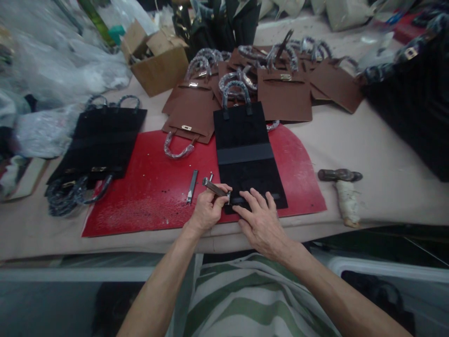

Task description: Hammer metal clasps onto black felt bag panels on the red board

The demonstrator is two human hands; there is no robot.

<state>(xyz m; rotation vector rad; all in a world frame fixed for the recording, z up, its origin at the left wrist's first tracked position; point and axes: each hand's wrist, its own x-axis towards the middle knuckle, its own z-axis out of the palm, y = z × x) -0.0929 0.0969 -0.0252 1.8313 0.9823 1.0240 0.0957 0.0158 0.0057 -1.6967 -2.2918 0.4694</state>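
Note:
My left hand (207, 208) is closed around a metal punch (216, 188), tilted, its tip at the near left corner of a black bag panel (245, 154). My right hand (261, 220) lies with fingers spread on the near edge of that panel, holding it flat. The panel has a plastic-wrapped handle (236, 89) at its far end and rests on a red mat (157, 201). Left of my left hand, a second slim metal tool (191, 187) with a forked tip lies on the mat. What lies under the punch tip is too small to make out.
A hammer (342, 175) with a wrapped handle lies right of the mat. Brown bag panels (284, 98) with wrapped handles pile up behind. Black panels (105, 140) lie at left, more black pieces (414, 103) at right. A cardboard box (159, 70) stands at the back.

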